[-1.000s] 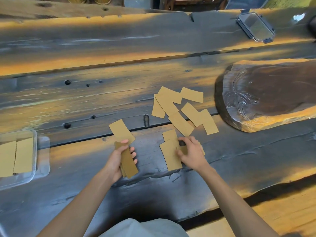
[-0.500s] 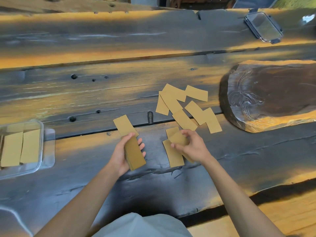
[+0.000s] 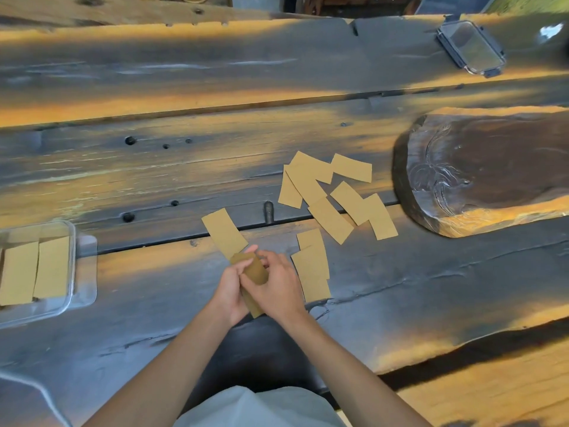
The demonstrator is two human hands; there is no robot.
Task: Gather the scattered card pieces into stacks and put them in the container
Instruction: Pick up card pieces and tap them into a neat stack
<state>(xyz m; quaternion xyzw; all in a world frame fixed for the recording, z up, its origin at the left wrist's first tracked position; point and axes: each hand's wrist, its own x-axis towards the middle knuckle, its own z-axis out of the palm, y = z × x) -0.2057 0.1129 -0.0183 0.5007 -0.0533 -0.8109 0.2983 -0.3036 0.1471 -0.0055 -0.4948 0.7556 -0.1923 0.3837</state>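
Near the front edge of the tabletop (image 3: 123, 288), centre: both hands joined on one stack (image 3: 253, 274) of tan card pieces.
Left hand (image 3: 229, 289): wrapped under and behind the stack, fingers closed on its far end.
Right hand (image 3: 278, 288): laid over the stack from the right, fingers curled onto its top; holding too.
Step in hand: likely squaring a just-added piece into the stack; gathering about midway by the look of it.
Loose pieces, close: one single card (image 3: 224, 232) touching the far end of the stack; an overlapped pair or three (image 3: 312, 266) just right of the right hand.
Loose pieces, farther: overlapping cluster (image 3: 332, 192) toward the middle of the tabletop, beside a dark carved wooden slab (image 3: 480, 171).
Container (image 3: 70, 272): clear, open, at the left edge of the tabletop; two stacks (image 3: 34, 272) already side by side inside.
Lid (image 3: 471, 49): clear with dark clips, near the far right corner, well apart from the container.
Next move, as a judgement: free the right hand, pick up the nearest pieces, add them aligned; left hand to hold firm so the stack does not fan.
Writing, brands: none readable; cards plain.
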